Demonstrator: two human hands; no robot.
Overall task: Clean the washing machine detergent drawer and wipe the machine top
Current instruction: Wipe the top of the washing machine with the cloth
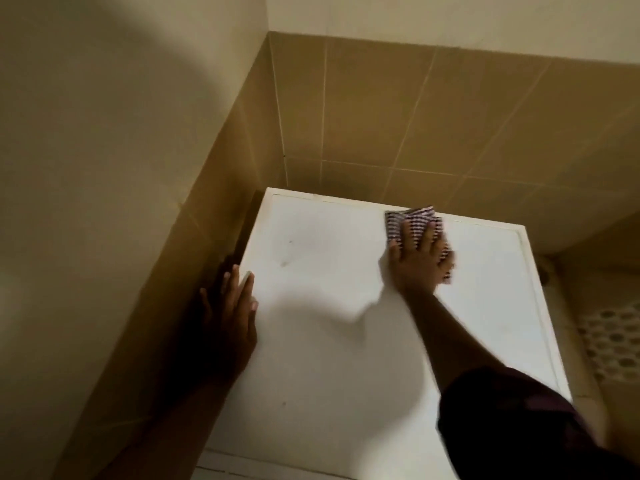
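Two hands (417, 261), one cloth (412, 221), one machine top (329, 341)

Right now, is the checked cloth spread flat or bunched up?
Bunched, loosely. The checked cloth shows folds under the right hand, which presses it with straight fingers near the far edge of the machine top. Motion blur hides finer detail.

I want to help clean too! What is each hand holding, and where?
The right hand presses flat on the checked cloth, covering its near part. The left hand holds nothing; it rests on the machine top.
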